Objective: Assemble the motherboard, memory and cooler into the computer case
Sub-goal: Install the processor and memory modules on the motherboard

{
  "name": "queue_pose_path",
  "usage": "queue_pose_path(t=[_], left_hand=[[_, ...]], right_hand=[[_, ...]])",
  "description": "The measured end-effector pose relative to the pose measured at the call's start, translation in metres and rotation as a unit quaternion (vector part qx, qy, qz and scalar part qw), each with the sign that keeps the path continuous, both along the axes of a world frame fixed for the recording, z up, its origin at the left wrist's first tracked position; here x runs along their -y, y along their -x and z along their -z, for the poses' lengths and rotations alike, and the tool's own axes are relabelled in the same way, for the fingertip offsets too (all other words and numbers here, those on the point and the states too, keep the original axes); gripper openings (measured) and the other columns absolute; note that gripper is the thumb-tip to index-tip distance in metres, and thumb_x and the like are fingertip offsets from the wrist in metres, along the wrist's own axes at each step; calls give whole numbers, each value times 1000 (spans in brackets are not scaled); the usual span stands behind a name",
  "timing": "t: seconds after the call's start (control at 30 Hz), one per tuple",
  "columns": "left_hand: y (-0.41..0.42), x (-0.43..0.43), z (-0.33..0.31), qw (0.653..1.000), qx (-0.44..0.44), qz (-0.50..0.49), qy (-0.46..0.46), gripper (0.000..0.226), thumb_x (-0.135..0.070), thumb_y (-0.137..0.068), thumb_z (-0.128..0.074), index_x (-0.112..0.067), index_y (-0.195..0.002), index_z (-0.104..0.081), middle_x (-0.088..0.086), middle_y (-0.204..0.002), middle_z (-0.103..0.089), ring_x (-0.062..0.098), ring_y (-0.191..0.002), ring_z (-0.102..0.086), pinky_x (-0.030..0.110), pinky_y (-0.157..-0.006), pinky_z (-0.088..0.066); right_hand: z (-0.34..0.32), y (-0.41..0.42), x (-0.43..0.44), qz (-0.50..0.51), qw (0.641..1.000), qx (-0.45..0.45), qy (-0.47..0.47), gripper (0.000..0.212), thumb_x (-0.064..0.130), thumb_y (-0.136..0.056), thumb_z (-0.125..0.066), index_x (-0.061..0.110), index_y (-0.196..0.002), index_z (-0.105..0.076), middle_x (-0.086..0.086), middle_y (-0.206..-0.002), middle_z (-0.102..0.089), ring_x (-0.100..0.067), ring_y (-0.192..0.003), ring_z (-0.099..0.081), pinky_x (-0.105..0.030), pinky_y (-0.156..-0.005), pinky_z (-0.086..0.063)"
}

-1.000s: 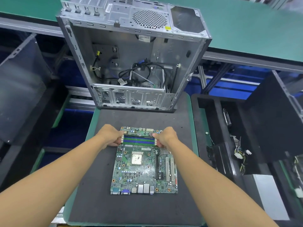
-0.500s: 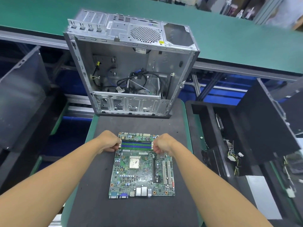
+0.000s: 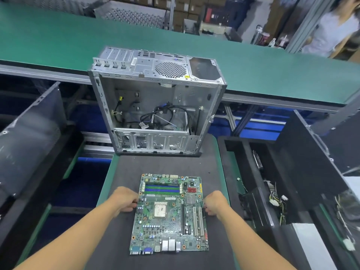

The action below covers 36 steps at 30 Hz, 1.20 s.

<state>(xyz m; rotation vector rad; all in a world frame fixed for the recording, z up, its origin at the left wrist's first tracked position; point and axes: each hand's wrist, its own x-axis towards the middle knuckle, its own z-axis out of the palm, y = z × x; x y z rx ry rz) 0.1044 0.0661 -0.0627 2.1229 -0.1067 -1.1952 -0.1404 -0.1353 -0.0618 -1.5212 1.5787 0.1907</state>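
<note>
**Motherboard on mat, both hands at its side edges**

A green belt (image 3: 78, 43) runs across the far side of the station. The computer case (image 3: 159, 69) stands at the far end of the worktop, its open side facing the person. Loose black cables lie inside it, and the board bay is unfilled. A dark mat (image 3: 165, 164) covers the worktop (image 3: 106, 184) from the case to the near edge.

The motherboard (image 3: 167, 227) lies flat on the mat, well apart from the case, with its port block towards the person.

Both forearms reach forward from the lower corners of the view and converge on the board. The left hand (image 3: 124, 199) sits at the board's left edge about halfway along, knuckles up, fingers curled in against the edge and gripping it. The right hand (image 3: 215, 204) mirrors it at the right edge, fingers curled onto the board beside the expansion slots.

Memory modules (image 3: 162, 189) are seated in the slots near the board's far edge. The processor socket (image 3: 160, 209) sits at the centre, uncovered, between the two hands.
</note>
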Motion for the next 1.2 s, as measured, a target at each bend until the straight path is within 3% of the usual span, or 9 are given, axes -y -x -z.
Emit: queue_pose_path(t=[0.1, 0.2, 0.37, 0.47, 0.53, 0.67, 0.87, 1.07, 1.2], left_hand=[[-1, -2, 0, 1000, -9, -4, 18, 14, -9, -86, -67, 0, -96, -71, 14, -94, -73, 19, -79, -70, 28, -66, -59], [0, -6, 1, 998, -37, -27, 39, 11, -8, -86, -71, -1, -95, -69, 13, -95, -72, 21, -82, -70, 30, -63, -59], [1, -4, 10, 995, -39, -74, 57, 10, 3, -85, -71, 4, -96, -69, 18, -90, -73, 28, -79, -70, 36, -63, -60], [0, 3, 12, 996, -23, -63, 64, 9, 1, -84, -73, 1, -92, -72, 17, -88, -73, 25, -75, -70, 36, -65, -61], [2, 10, 12, 996, -23, -52, 66, 8, -1, -84, -74, 0, -91, -72, 16, -89, -74, 23, -74, -69, 36, -65, -62], [15, 27, 10, 997, -36, -26, 68, 6, -2, -84, -74, -1, -90, -74, 14, -86, -75, 20, -70, -69, 32, -60, -62], [51, 63, 6, 995, -64, 0, 80, 2, 1, -84, -72, 0, -85, -73, 14, -84, -75, 19, -64, -67, 29, -56, -60], [93, 91, 12, 996, -47, 22, 69, 7, 3, -84, -70, -2, -79, -72, 10, -74, -73, 17, -59, -66, 26, -52, -59], [110, 98, 22, 998, -22, 34, 54, 6, 0, -85, -71, -4, -80, -71, 13, -84, -73, 18, -64, -69, 32, -62, -62]], right_hand=[[6, 0, -8, 46, 998, 20, -27, 12, 4, -98, -54, 11, -96, -45, -14, -94, -53, -22, -65, -49, -28, -52, -48], [10, 1, -6, 46, 999, 22, -8, 23, -1, -99, -51, 9, -82, -39, -16, -93, -52, -20, -57, -40, -30, -48, -40], [0, 7, 0, 56, 997, 37, -29, 25, 5, -96, -60, 15, -75, -50, -8, -83, -59, -19, -67, -59, -26, -58, -53], [5, 18, 3, 76, 994, 54, -52, 4, 2, -96, -60, 5, -94, -63, -11, -82, -61, -19, -66, -59, -28, -60, -56], [6, 27, 6, 85, 993, 60, -53, 17, 1, -96, -60, -6, -110, -65, -15, -87, -59, -19, -63, -55, -32, -63, -56], [4, 48, 21, 103, 991, 76, -42, 23, -2, -94, -60, -13, -113, -64, -14, -83, -54, -19, -62, -50, -31, -60, -51], [-4, 90, 42, 139, 988, 70, -23, 2, 1, -95, -62, 0, -94, -61, -14, -77, -51, -22, -66, -47, -34, -64, -43], [1, 134, 54, 160, 986, 47, 8, 13, 0, -92, -61, 4, -81, -55, -12, -69, -44, -20, -60, -39, -30, -57, -31], [5, 147, 59, 165, 985, 37, 17, 13, 3, -90, -62, 3, -77, -60, -13, -67, -48, -21, -60, -43, -32, -60, -34]])
